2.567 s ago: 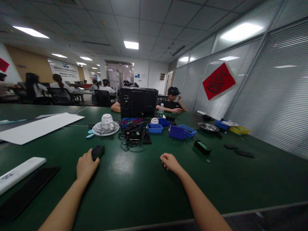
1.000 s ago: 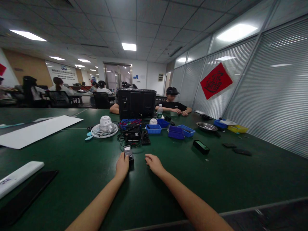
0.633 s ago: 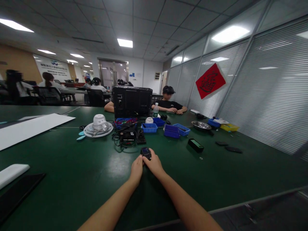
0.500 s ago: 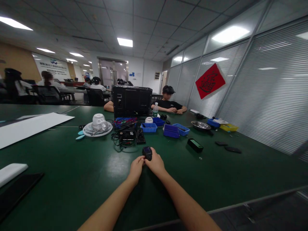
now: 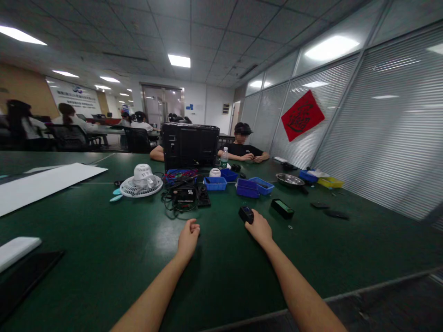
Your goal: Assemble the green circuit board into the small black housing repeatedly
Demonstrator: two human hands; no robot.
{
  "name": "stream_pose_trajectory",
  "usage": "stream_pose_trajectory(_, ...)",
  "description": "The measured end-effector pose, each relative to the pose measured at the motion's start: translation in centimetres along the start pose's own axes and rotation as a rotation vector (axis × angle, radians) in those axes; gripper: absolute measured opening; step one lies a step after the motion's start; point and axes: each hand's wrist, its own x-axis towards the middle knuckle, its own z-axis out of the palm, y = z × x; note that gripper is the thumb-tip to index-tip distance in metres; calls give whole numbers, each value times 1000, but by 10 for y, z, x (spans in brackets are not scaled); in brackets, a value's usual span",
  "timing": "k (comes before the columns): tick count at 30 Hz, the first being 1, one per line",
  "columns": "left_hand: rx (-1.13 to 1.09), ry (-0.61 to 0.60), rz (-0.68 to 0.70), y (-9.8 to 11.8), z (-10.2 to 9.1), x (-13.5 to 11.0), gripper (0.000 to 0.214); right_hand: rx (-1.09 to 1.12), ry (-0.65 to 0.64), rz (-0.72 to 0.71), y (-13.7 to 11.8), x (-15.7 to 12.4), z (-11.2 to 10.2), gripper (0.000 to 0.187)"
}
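My right hand [image 5: 260, 228] grips a small black boxy device [image 5: 246, 214] with a dark face on top, its fingers around the near right side. Close by on the right lies a black open-topped box [image 5: 282, 208] with a green inside. My left hand [image 5: 188, 239] is over the table left of the device, apart from it, with its fingers loosely bent and nothing seen in them. Ahead of it lie a black device with tangled cables [image 5: 183, 197] and a small black stand-like part [image 5: 203, 197].
Farther back are a white fan [image 5: 141, 182], a large black panel housing [image 5: 190, 146], blue bins [image 5: 215, 183], a bottle [image 5: 224, 157] and a metal bowl [image 5: 290, 180]. A white board [image 5: 51, 184] lies left. Across the table sits a person [image 5: 244, 145].
My right hand has carried the black device to the right, towards the green-lined box. My left hand has let go of it and drawn a little to the left.
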Motion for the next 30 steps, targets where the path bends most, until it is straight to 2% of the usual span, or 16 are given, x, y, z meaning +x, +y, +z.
stream_pose_trajectory(3,46,9,21,3,3,-3,39,-34,25,46,11,0,-4,59)
stream_pose_trajectory(10,19,4,-5,4,1,-4,44,160,-107,225,18,9,-16,56)
stream_pose_trajectory(17,9,4,6,-1,2,-2,45,320,-37,300,44,27,-7,52)
stream_pose_trajectory(21,0,5,12,-1,2,-2,44,464,119,373,59,34,-4,53)
stream_pose_trajectory(24,1,6,14,1,1,-3,43,550,364,398,62,31,-8,55)
stream_pose_trajectory(27,7,2,6,3,1,-4,44,667,624,259,53,21,-15,57)
stream_pose_trajectory(29,8,1,10,4,1,-4,44,748,684,151,41,13,-18,57)
stream_pose_trajectory(30,6,3,15,5,1,-5,43,775,674,102,36,9,-18,56)
